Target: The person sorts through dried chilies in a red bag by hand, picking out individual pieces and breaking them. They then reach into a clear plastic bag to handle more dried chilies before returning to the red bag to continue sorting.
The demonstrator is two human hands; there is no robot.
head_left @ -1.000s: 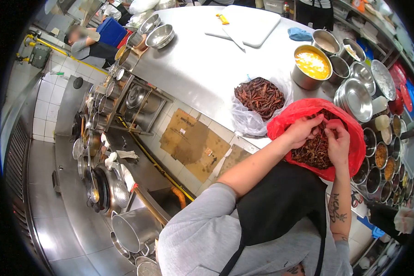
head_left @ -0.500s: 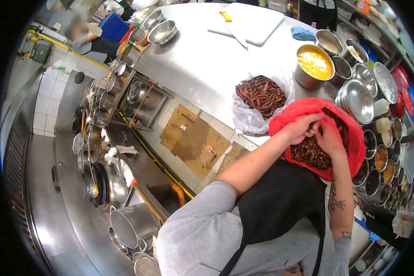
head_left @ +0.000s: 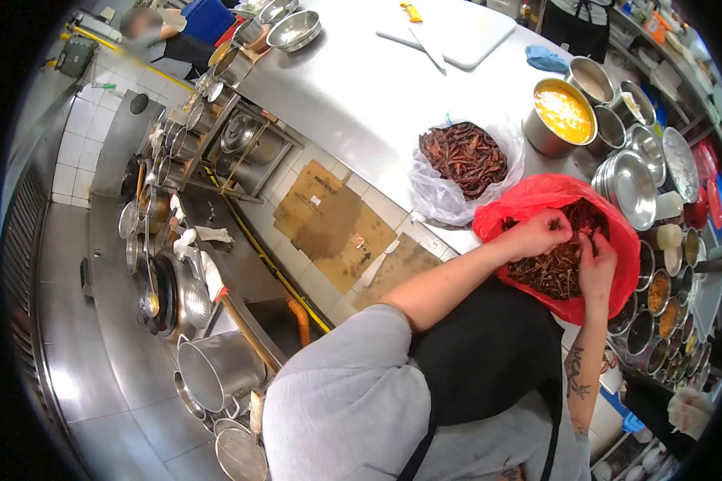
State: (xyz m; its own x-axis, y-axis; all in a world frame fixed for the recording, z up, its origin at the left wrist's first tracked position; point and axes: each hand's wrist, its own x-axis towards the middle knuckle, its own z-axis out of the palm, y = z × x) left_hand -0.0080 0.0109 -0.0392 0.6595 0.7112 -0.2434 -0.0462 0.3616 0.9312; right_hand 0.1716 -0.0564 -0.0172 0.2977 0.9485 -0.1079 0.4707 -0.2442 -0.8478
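Observation:
My left hand point(head_left: 542, 232) is closed in a pinch over the open red plastic bag point(head_left: 489, 218); whatever is between its fingertips is too small to make out. Close beside it, my right hand point(head_left: 597, 266) has its fingers curled together over the same bag, and what they grip is hidden. Brown, stringy dried stalks point(head_left: 547, 275) fill the red bag beneath both hands. Just beyond, a clear plastic bag point(head_left: 435, 205) lies open around a heap of dark red dried chilies point(head_left: 464, 159).
A pot of yellow liquid point(head_left: 565, 115) and stacked metal bowls point(head_left: 630, 192) stand to the right. Farther off lie a knife point(head_left: 430, 50) and white cutting board point(head_left: 477, 40). Cooking pots point(head_left: 221, 370) line the left. Another person point(head_left: 176, 52) is at far left.
My hands were together over the red bag and have moved apart, the left slightly up and the right down and outward. The view has shifted slightly.

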